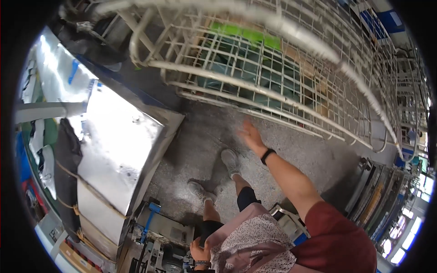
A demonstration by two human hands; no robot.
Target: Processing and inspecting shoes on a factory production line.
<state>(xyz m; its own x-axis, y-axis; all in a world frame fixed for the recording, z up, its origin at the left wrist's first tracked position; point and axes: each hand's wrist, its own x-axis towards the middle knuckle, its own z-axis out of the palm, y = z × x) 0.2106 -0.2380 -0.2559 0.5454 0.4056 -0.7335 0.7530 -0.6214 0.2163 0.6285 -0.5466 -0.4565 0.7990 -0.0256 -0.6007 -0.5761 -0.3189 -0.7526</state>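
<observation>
A large white wire-mesh cart [282,98] stands in front of me, with folded green cloth or bags [246,63] and a bright green piece [241,32] seen through its grid. My right hand [251,138] is stretched out over the floor just short of the cart's lower rail. Its fingers are spread, slightly blurred, and hold nothing. Close to my body at the bottom, my left hand [199,251] hangs beside my apron [259,232]. Its thumb and fingers stand apart with nothing visible in them.
On the left is a worktable with a shiny pale top [120,141], dark fabric [67,154] and ropes alongside. A sewing-type machine [170,257] sits at lower left. Stacked flat panels [375,195] stand at right. Grey concrete floor [200,136] lies underfoot.
</observation>
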